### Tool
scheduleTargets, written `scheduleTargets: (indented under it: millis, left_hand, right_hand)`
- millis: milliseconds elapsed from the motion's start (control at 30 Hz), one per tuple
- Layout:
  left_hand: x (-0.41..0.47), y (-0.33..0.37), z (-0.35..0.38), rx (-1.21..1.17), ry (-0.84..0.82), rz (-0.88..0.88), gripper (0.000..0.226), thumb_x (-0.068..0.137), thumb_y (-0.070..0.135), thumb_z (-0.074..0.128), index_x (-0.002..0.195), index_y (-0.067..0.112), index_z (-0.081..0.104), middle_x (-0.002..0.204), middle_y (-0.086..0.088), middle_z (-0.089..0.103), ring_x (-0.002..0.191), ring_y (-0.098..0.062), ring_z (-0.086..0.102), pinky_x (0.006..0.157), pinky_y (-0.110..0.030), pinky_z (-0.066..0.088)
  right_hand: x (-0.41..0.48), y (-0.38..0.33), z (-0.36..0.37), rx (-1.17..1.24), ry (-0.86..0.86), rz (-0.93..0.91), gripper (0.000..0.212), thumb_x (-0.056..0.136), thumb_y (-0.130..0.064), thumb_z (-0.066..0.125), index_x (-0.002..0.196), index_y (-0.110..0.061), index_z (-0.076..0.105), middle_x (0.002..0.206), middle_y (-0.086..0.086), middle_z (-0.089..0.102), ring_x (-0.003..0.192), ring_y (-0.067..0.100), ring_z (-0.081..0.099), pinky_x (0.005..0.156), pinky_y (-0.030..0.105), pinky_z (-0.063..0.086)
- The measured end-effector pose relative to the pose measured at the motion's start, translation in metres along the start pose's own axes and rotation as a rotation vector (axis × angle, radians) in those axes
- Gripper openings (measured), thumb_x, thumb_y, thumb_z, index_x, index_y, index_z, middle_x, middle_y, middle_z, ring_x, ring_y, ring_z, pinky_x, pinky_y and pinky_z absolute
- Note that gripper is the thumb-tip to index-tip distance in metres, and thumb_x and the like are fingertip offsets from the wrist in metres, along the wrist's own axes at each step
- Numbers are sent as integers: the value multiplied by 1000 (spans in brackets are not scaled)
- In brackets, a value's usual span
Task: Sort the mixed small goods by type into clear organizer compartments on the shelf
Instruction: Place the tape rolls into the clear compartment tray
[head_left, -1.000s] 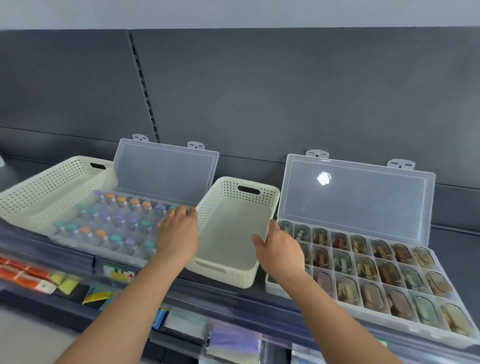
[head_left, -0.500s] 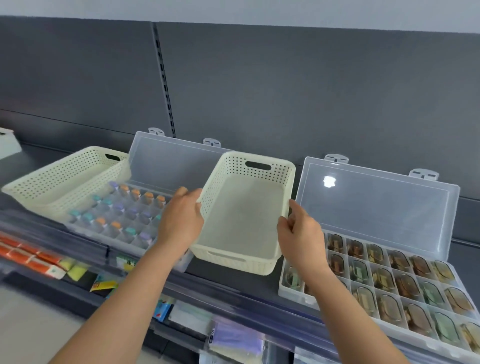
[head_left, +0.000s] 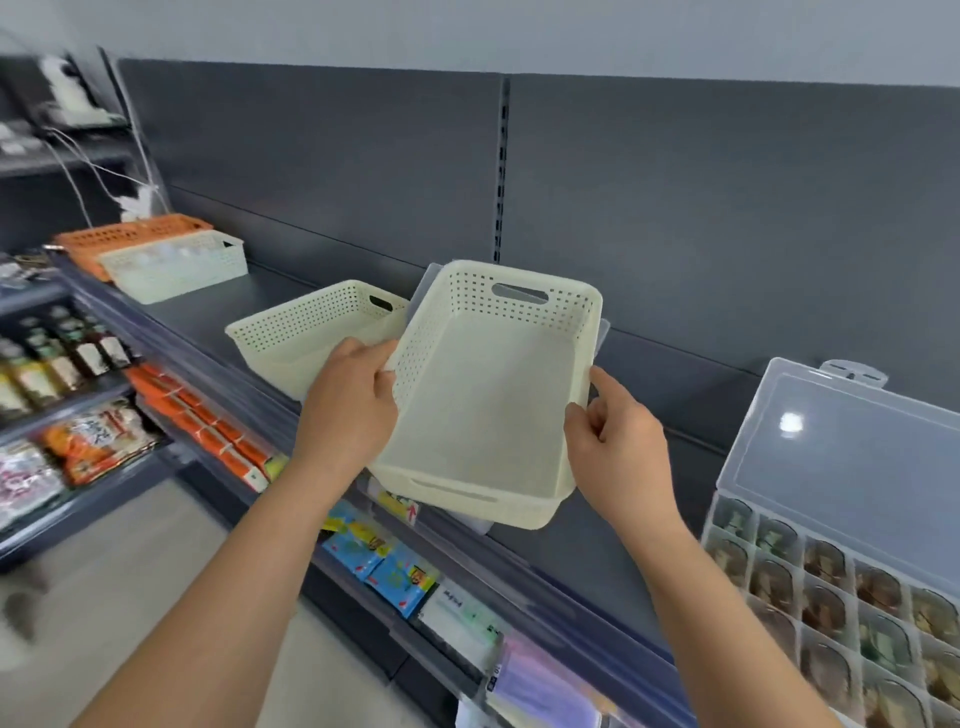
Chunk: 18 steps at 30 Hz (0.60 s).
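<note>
Cream perforated basket (head_left: 488, 415), empty, held above the shelf (head_left: 218, 306), long axis running away from the person. Now the left hand (head_left: 348, 410) grips its left wall, the right hand (head_left: 618, 441) pinches the right rim. A second basket (head_left: 306, 332) sits just left; the clear organizer (head_left: 841, 467) lies off right.

I hold a perforated basket (head_left: 488, 415) between my left hand (head_left: 353, 400) and right hand (head_left: 618, 447), above the shelf (head_left: 208, 312). On the shelf to its left sits a second basket (head_left: 306, 338). Farther left, a third basket (head_left: 176, 270) stands before a fourth basket (head_left: 119, 239). At my right lies the organizer box (head_left: 831, 597), its lid (head_left: 841, 467) raised behind.
</note>
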<state>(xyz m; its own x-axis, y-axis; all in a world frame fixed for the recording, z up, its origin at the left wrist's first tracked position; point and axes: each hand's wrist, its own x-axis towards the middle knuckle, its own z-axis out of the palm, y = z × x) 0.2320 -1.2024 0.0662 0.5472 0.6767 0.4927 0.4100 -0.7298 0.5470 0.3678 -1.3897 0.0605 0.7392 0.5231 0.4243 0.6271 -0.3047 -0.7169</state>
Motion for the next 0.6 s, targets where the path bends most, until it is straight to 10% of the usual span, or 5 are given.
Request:
scheduleTargets:
  millis: [333,600]
  left_hand:
    - [48,-124,-73,30,20,-48,30,96,6,44,113,16,66,80,7,37,79,-16,45,67,-28,31]
    - [111,-213,-117,56,-59,-45,26,97,5,43,109,10,65,89,-9,46,79,-25,51,73,-34,41]
  right_hand:
    - [31,-86,125,45,-73,-23,26,89,-3,47,113,-1,55,54,8,41,53,21,38,57,42,47]
    - [58,-142,225,53,-47,37,43,91,-7,48,134,-8,48,50,-3,39,48,13,37,54,28,38]
